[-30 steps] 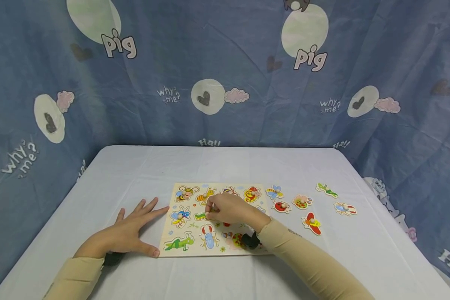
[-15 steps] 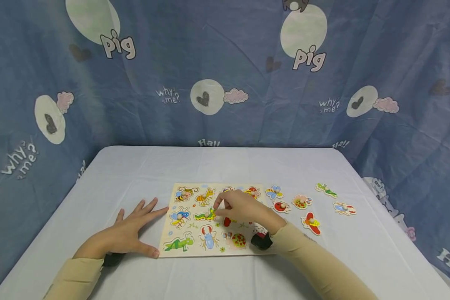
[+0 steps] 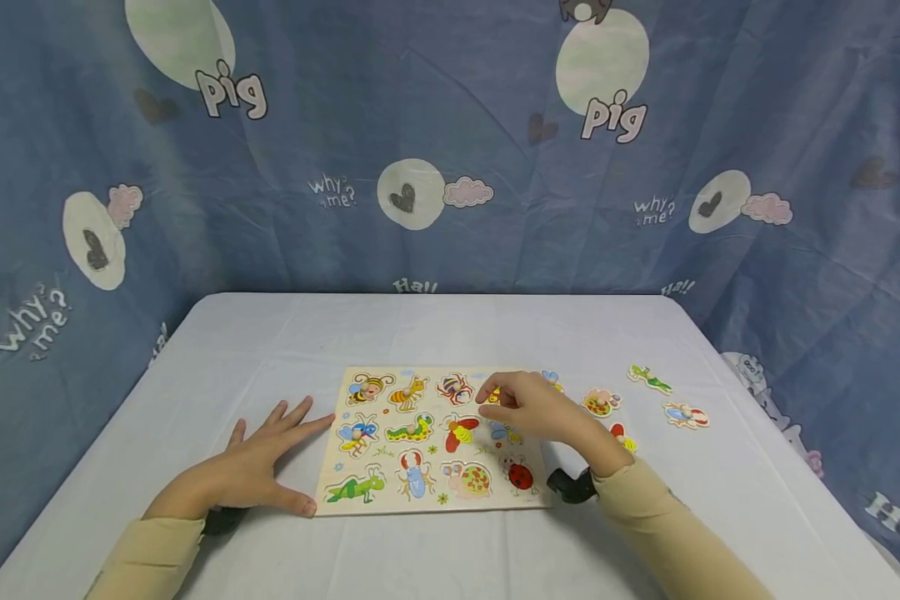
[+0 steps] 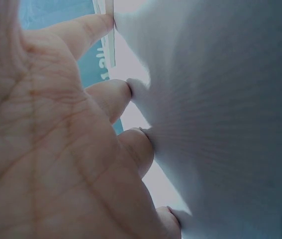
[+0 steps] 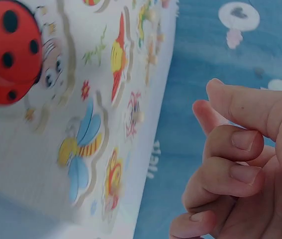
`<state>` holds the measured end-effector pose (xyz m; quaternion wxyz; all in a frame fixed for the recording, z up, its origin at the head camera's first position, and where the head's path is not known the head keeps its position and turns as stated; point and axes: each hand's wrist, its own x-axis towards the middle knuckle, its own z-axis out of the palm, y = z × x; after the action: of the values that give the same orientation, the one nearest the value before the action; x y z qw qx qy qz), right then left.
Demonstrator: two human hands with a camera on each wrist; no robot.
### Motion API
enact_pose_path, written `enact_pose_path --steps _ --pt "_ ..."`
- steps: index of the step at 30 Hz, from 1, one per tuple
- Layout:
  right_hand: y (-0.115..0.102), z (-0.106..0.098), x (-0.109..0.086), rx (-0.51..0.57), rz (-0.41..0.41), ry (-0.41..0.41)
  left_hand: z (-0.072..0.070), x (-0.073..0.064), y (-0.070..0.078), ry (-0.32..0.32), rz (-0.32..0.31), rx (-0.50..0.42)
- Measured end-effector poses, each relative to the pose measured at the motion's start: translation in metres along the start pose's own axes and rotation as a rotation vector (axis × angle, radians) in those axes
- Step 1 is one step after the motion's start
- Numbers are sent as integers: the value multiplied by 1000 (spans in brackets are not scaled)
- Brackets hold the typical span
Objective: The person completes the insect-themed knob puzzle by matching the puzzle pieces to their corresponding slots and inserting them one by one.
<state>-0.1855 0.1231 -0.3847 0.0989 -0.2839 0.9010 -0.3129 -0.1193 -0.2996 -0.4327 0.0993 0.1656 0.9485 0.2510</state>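
Observation:
My left hand lies with spread fingers at the left edge of a wooden insect peg puzzle board. Its thumb and index finger touch that edge, and the left wrist view shows other fingertips pressing on the white cloth. Over the board's upper right part hovers my right hand, thumb and index finger apart, the other fingers loosely curled, nothing between them. It partly covers the butterfly piece. A green caterpillar piece sits in the middle row; the red ladybug picture is at lower right.
Loose pieces lie right of the board: a snail, a green grasshopper, a blue beetle, and partly hidden ones with a red-winged bug and blue wings. Patterned blue curtains stand behind the white table.
My right hand has moved right, away from the caterpillar piece, which now lies uncovered in the board. It approaches the loose pieces and hides the loose ladybug. My left hand has stayed put.

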Motion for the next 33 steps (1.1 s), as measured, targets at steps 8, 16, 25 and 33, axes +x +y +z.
enact_pose_path --steps 8,16,25,33 --pt "16 -15 -25 34 52 76 0 0 0 -8 -4 -2" --pt "33 -39 -50 74 143 162 1 0 0 -4 -8 -20" --pt "55 -55 -79 91 203 220 -1 -1 2 -11 -7 -14" --pt "82 -66 -104 142 200 167 -2 -2 4 -14 -12 -11"
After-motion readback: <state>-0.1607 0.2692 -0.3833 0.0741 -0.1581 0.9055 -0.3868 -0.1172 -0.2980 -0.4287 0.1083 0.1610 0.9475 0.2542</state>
